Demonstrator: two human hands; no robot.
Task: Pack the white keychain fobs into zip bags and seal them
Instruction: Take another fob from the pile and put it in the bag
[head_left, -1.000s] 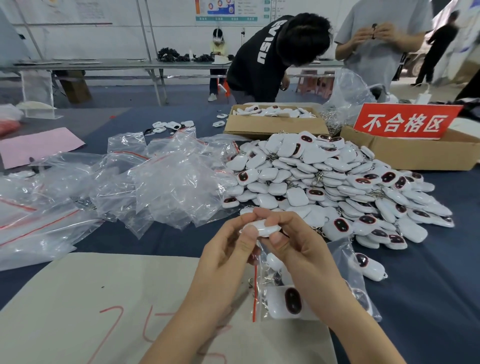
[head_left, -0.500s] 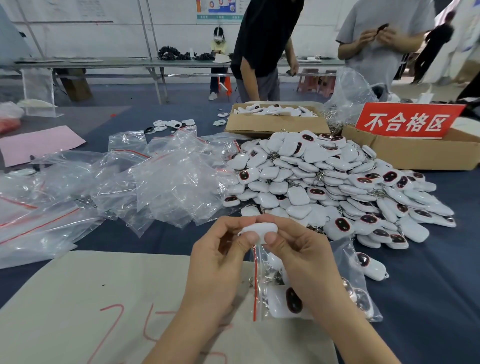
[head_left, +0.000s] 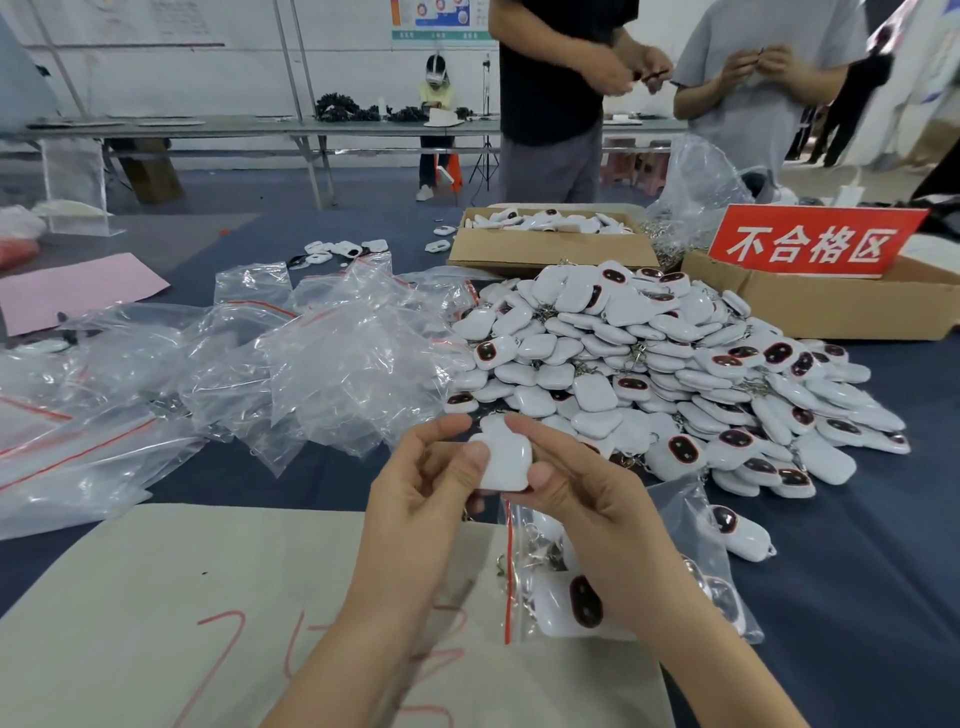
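Much of the zip bag (head_left: 693, 525) lies hidden under the right hand (head_left: 587, 499) and its wrist. Its red seal strip runs down just left of that wrist. The fobs inside cannot be counted: one with a dark oval face shows plainly, along with key rings and parts of others. The second cardboard box (head_left: 831, 312), at the table's far right, hides its contents behind its wall and a red sign (head_left: 815, 241). Two people (head_left: 550, 78) at the far edge are cut off above the chest.

The left hand (head_left: 426, 483) and the right hand pinch one white fob (head_left: 506, 462) between thumbs and fingers. It is held above the bag's mouth, near the near edge, plain side up.

One open cardboard box (head_left: 550, 252) near the far edge holds a layer of white fobs. A heap of empty bags (head_left: 311, 364), clear with red strips, covers the table's left half, too tangled to count. The pile of fobs (head_left: 649, 364) right of it is far too large to count. One loose fob (head_left: 740, 532) lies just beside the filled bag's right side. A beige sheet (head_left: 208, 597) with red marks covers the near left corner of the blue table (head_left: 857, 597).
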